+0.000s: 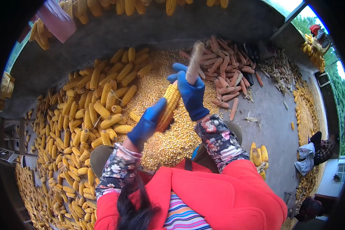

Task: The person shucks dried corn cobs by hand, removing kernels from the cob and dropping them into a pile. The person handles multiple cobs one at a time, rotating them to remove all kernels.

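Both my hands wear blue gloves. My left hand [149,122] grips a yellow ear of corn [172,97], tilted with its upper end toward my right hand; its lower part looks reddish. My right hand [191,93] is closed around a bare corncob [196,59], which points up and away and is blurred. The cob's near end is close to the ear's top; whether they touch is hard to tell. Beneath both hands spreads a heap of loose corn kernels [161,152] between my knees.
Unshelled ears [86,112] lie piled to the left. Stripped cobs [224,66] are heaped ahead on the right, with dry husks [280,69] beyond. A few ears [258,158] rest on the concrete floor [273,126] near my right knee. A grey wall [166,28] stands ahead.
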A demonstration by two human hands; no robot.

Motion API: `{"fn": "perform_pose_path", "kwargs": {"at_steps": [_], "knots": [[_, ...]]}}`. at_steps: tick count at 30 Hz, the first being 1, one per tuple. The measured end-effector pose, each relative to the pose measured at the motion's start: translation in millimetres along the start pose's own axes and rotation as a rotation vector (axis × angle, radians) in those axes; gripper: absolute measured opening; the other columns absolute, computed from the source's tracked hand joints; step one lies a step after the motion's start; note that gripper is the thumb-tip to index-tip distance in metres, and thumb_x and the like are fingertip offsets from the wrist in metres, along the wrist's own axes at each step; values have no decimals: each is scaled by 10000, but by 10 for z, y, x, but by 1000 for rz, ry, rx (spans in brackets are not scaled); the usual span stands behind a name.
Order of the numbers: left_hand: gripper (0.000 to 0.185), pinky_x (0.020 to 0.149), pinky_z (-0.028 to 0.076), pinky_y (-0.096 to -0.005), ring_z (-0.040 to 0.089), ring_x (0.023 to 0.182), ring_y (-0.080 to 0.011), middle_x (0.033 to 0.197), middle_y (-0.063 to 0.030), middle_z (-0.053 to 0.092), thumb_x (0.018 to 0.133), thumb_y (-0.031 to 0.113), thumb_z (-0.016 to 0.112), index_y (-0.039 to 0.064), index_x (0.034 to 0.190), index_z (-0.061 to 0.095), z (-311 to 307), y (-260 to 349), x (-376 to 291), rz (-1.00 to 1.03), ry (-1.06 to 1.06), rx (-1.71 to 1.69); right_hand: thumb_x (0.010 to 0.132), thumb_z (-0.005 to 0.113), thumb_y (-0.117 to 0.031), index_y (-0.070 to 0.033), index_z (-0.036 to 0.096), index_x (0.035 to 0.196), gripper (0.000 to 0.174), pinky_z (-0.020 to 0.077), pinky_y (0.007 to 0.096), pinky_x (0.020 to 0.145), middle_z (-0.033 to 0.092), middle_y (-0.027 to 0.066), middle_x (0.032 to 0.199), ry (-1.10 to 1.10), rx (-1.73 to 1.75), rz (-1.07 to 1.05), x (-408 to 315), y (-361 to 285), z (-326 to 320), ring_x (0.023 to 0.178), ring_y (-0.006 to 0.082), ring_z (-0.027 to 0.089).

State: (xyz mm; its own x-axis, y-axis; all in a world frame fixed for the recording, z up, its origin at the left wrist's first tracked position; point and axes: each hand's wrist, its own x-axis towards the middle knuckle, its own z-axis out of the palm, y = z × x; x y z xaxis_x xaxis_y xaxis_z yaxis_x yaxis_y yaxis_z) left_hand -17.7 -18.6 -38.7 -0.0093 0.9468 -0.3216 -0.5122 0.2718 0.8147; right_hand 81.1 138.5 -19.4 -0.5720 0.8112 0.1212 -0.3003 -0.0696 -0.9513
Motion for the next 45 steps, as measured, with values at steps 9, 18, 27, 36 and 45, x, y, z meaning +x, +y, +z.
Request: {"fn": "perform_pose_path", "kwargs": {"at_steps": [9, 18, 27, 36, 45], "knots": [[597, 762, 537, -331, 701, 864, -219, 1020, -105, 740, 1069, 559, 507, 24, 1299, 638, -21, -107, 153, 464, 531, 571, 1006, 620, -116, 29, 644, 1358, 382, 532, 325, 993, 699, 107, 1276, -79, 265, 76, 8, -117, 131, 1121, 191, 674], [703, 573, 523, -311, 660, 664, -198, 857, -82, 703, 1012, 728, 435, 106, 1250, 659, -84, -68, 142, -16, 139, -142, 1058, 587, -141, 38, 599, 1394, 381, 538, 335, 1021, 683, 139, 1317, -18, 44, -94, 22, 195, 104, 1186, 206, 672], [442, 646, 461, -244, 575, 739, -81, 783, 9, 589, 1081, 472, 543, 51, 1189, 620, 92, -254, 304, 314, 634, 614, 1042, 616, -133, 4, 586, 1446, 428, 486, 288, 1013, 651, 71, 1344, -29, -1, -3, -109, 288, 236, 1182, 128, 616], [637, 579, 531, -300, 675, 699, -183, 883, -99, 710, 1023, 684, 485, 91, 1191, 647, -113, 106, 186, 108, 273, -198, 1052, 607, -140, 31, 540, 1474, 460, 461, 322, 1100, 614, 94, 1433, -109, 57, 0, -19, 248, 165, 1283, 169, 598], [544, 623, 525, -317, 678, 724, -196, 877, -104, 707, 1064, 577, 499, 63, 1184, 633, -108, -408, 436, 321, 409, -15, 1042, 630, -137, 5, 572, 1456, 441, 503, 285, 988, 645, 62, 1352, -12, -58, -52, -187, 450, 295, 1159, 116, 615]]}}
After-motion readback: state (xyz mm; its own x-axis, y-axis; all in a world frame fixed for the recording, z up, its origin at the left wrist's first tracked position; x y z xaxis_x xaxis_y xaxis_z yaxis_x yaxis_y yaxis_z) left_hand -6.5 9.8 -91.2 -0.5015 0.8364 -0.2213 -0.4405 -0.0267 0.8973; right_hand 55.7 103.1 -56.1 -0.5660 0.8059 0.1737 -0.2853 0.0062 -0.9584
